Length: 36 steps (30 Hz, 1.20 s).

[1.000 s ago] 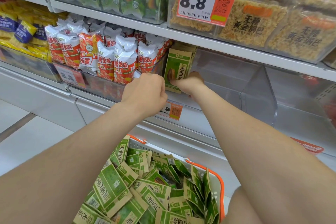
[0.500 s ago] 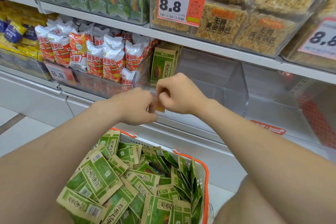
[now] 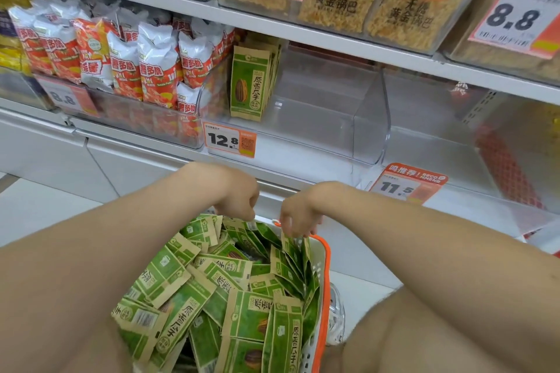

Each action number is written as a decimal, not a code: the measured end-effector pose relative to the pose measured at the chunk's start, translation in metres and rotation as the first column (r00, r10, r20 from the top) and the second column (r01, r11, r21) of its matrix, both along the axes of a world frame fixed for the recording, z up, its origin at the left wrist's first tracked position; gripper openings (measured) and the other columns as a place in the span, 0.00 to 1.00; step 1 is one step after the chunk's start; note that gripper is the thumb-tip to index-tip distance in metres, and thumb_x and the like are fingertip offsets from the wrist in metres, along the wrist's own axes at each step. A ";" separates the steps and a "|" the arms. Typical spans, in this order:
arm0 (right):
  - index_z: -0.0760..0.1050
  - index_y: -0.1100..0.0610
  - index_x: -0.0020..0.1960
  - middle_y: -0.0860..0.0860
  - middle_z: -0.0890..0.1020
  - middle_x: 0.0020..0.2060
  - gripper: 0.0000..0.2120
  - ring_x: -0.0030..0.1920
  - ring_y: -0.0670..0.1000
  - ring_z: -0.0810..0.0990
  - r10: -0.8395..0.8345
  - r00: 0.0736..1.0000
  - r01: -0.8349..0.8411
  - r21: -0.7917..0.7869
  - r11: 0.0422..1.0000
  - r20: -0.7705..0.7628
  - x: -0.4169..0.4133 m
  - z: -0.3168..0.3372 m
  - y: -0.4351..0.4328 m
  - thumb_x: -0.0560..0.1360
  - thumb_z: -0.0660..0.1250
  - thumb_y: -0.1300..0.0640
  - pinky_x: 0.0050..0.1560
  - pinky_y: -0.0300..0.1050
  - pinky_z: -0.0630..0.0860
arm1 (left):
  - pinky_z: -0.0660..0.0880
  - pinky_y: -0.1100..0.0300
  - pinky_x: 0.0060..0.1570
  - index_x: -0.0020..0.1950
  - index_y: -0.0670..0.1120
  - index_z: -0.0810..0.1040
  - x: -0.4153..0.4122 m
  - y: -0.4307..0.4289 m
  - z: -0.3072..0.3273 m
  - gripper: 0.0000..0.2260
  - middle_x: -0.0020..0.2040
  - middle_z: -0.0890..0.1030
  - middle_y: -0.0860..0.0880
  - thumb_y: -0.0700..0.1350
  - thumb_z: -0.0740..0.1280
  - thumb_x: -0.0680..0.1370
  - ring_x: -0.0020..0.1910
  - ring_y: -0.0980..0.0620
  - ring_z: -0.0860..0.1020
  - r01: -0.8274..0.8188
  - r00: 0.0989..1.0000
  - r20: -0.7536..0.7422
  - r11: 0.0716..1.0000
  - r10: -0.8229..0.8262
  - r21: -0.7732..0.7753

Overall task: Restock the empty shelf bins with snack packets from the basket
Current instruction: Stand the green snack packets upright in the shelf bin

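Head view: right hand [image 3: 298,215] pinches tops of green snack packets [image 3: 291,251] standing at right wall of basket [image 3: 326,266]. Left hand [image 3: 239,195] curled over the pile, grip can't tell. Shelved packets [image 3: 250,82] upright in left corner of shelf bin [image 3: 318,121].

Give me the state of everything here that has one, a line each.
Basket, heaped with green packets.
Middle bin, shelved packets upright at its left, rest empty.
Right bin, empty.
Red snack bin, full.
Left hand, fingers curled over the basket, grip unclear.
Right hand, pinching upright green packets at the basket's right edge.
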State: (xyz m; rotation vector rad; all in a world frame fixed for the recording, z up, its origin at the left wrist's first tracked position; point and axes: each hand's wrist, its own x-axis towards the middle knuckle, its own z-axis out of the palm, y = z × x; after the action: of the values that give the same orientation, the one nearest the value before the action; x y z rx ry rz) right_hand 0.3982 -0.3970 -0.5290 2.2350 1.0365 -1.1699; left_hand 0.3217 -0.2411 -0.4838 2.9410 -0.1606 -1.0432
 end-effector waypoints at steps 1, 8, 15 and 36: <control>0.78 0.58 0.68 0.56 0.86 0.53 0.16 0.51 0.54 0.87 0.012 1.000 -0.012 -0.062 0.998 0.008 -0.001 -0.011 -0.002 0.82 0.63 0.55 0.49 0.50 0.85 | 0.78 0.50 0.59 0.66 0.51 0.78 0.001 -0.005 -0.001 0.16 0.63 0.81 0.49 0.57 0.64 0.83 0.59 0.46 0.80 0.017 1.000 0.010 1.000 -0.017 -0.002; 0.81 0.58 0.59 0.53 0.85 0.57 0.11 0.50 0.51 0.84 0.221 0.974 -0.224 -0.309 0.924 -0.047 -0.005 -0.054 -0.019 0.82 0.66 0.53 0.43 0.44 0.81 | 0.78 0.49 0.61 0.68 0.50 0.77 0.004 -0.018 -0.001 0.17 0.65 0.79 0.48 0.58 0.63 0.84 0.61 0.45 0.79 0.076 0.997 0.012 0.997 -0.076 0.028; 0.82 0.59 0.56 0.49 0.75 0.36 0.08 0.43 0.52 0.76 0.474 0.856 -0.484 -0.001 0.875 0.204 -0.014 -0.059 -0.024 0.79 0.74 0.58 0.43 0.44 0.73 | 0.78 0.49 0.61 0.68 0.50 0.76 0.004 -0.015 -0.005 0.16 0.64 0.79 0.48 0.57 0.63 0.85 0.60 0.45 0.79 0.062 0.998 0.016 0.998 -0.063 0.015; 0.82 0.55 0.36 0.46 0.81 0.31 0.06 0.35 0.46 0.79 -0.255 0.967 0.137 0.874 0.467 -0.015 -0.020 0.094 0.028 0.72 0.71 0.59 0.39 0.43 0.77 | 0.76 0.54 0.63 0.61 0.59 0.82 -0.026 0.042 0.053 0.19 0.58 0.83 0.60 0.64 0.73 0.74 0.57 0.55 0.81 -0.219 0.975 0.005 0.957 0.224 -0.193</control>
State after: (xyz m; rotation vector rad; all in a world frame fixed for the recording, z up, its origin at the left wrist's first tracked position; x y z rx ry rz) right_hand 0.3781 -0.3691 -0.4346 3.2359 1.6059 -0.5590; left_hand 0.2960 -0.1992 -0.4310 2.7234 0.0643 -0.9031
